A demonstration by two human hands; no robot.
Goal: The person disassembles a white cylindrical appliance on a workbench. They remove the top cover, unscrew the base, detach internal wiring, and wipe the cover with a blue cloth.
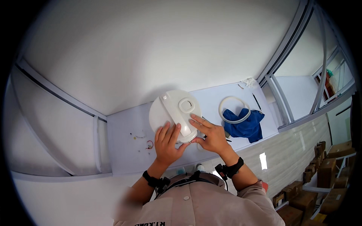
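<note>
A white round appliance lid (174, 109) with a raised bar across it and a small oval vent lies on the table in front of me. My left hand (166, 145) rests its fingers on the lower left of the lid, thumb at the near rim. From the right, my right hand (211, 136) lays its fingers on top beside the raised bar, its thumb pressed to the same rim close to the left thumb. Both hands grip the near edge. Whatever lies under the lid and between the thumbs is hidden.
Right of the lid, a white ring gasket (222, 102) lies partly over a blue cloth (247, 130). A thin dark tool (257, 101) and crumpled white tissue (249, 81) are farther back. Small wires (150, 144) lie left. Metal-framed panels flank the table; cardboard boxes (326, 171) stand at right.
</note>
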